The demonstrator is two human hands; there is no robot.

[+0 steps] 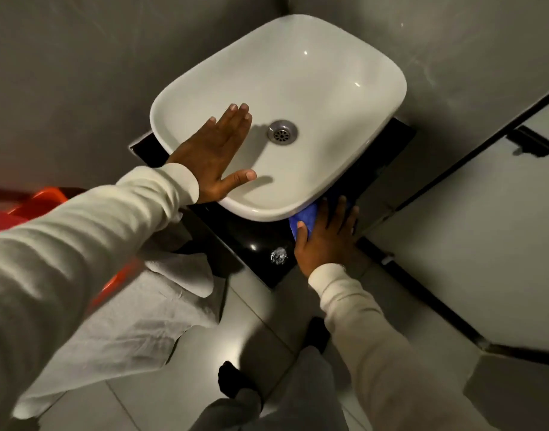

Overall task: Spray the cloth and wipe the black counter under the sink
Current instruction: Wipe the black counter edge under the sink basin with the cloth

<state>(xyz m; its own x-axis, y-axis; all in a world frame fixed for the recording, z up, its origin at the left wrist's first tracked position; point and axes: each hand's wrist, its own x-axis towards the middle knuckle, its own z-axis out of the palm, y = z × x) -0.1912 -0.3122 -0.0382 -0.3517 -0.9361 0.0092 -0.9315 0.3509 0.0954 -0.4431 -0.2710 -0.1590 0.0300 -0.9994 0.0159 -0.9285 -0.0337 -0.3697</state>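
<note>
Head view: we see the left hand [215, 154] laid flat and open on the near-left rim of the white basin [313, 73], fingers extended toward the drain [281, 132], holding nothing. The right hand [324, 239] is spread open, palm down, pressing the blue cloth [304, 219] onto the black worktop [251, 241] at the basin's near-right corner; the cloth runs partly beneath the basin's overhang. A small wet, foamy patch [278, 256] sits on the worktop just left of the right hand. A white towel [136, 312] hangs off the worktop's left side, beside an orange-red container [46, 197], blurred. Grey tiled floor [260, 321] lies below.
</note>
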